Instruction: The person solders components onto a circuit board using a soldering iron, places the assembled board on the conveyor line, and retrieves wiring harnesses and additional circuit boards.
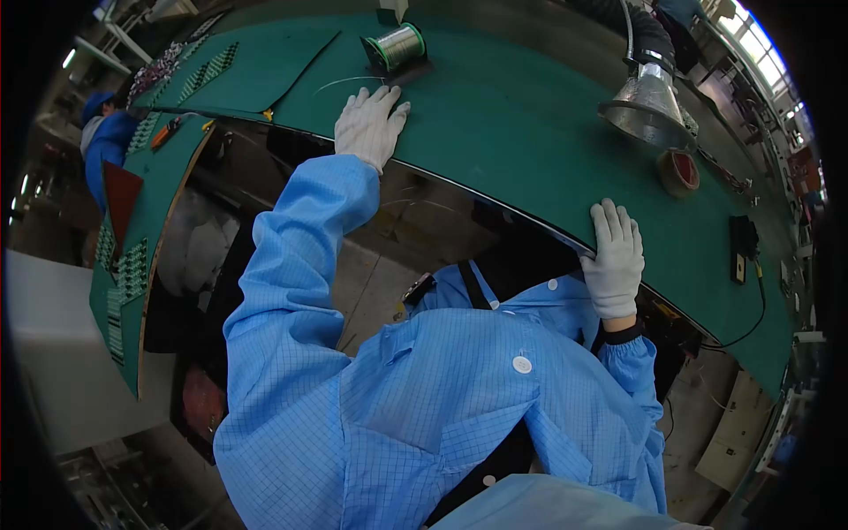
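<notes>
My left hand, in a white glove, lies flat near the front edge of the green bench top. Its fingertips are close to a loose end of solder wire that trails from a solder spool. Further right, my gloved right hand rests over the bench edge, fingers stretched out and holding nothing. A roll of tape sits beyond it, beneath a metal fume extraction hood.
Green circuit boards and an orange-handled tool lie on the left bench section. A black device with a cable stands at right. Another person in blue is at far left. A dark open space lies under the bench edge.
</notes>
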Action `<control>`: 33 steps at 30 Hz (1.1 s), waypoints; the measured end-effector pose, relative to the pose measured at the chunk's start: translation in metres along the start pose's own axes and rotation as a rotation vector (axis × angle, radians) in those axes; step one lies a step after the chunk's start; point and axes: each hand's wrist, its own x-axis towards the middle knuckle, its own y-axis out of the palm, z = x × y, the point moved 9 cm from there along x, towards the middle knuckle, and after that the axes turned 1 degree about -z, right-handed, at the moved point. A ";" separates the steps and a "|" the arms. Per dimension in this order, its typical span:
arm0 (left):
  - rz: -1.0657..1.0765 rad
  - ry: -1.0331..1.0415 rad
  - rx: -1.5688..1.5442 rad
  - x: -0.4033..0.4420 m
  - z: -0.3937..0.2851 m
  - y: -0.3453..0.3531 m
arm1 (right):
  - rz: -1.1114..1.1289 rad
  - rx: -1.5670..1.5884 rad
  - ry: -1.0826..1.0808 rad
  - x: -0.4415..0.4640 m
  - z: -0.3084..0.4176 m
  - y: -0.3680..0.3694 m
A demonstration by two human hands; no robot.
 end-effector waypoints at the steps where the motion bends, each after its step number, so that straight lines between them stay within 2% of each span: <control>1: 0.000 -0.002 -0.006 -0.001 -0.002 -0.001 | 0.003 0.003 0.001 -0.001 0.000 0.001; 6: -0.119 0.009 -0.065 -0.005 0.000 -0.009 | -0.076 -0.031 -0.020 -0.002 0.003 -0.001; 9: -0.112 -0.037 -0.122 -0.005 0.004 -0.008 | -0.111 -0.040 -0.037 0.000 0.005 -0.004; 16: -0.374 0.033 -0.188 -0.015 0.007 -0.015 | -0.075 -0.044 -0.024 0.001 0.006 -0.004; 18: -0.247 -0.015 -0.215 -0.011 0.004 -0.022 | -0.067 -0.034 -0.041 0.000 0.007 -0.002; 20: -0.255 -0.003 -0.208 -0.011 0.008 -0.012 | -0.050 0.010 -0.014 -0.001 0.006 -0.001; 22: -0.264 -0.055 -0.146 -0.012 0.010 -0.010 | 0.061 0.018 -0.007 -0.001 0.005 0.000; 25: -0.091 -0.055 -0.216 -0.008 0.006 -0.015 | 0.132 0.084 -0.003 0.000 0.006 0.001; 26: -0.105 -0.068 -0.200 -0.009 0.008 -0.015 | 0.177 0.098 0.016 0.001 0.004 0.002; 28: -0.174 0.048 -0.126 -0.009 -0.003 -0.023 | 0.240 0.197 -0.047 0.011 0.013 0.005; 29: -0.097 0.010 -0.138 -0.007 -0.001 -0.017 | 0.272 0.244 -0.087 0.017 0.020 0.008; 30: -0.102 -0.001 -0.120 -0.006 -0.001 -0.019 | 0.232 0.299 -0.188 0.021 0.032 0.008; 33: -0.107 -0.008 -0.168 -0.009 0.002 -0.014 | 0.300 0.382 -0.294 0.046 0.073 0.015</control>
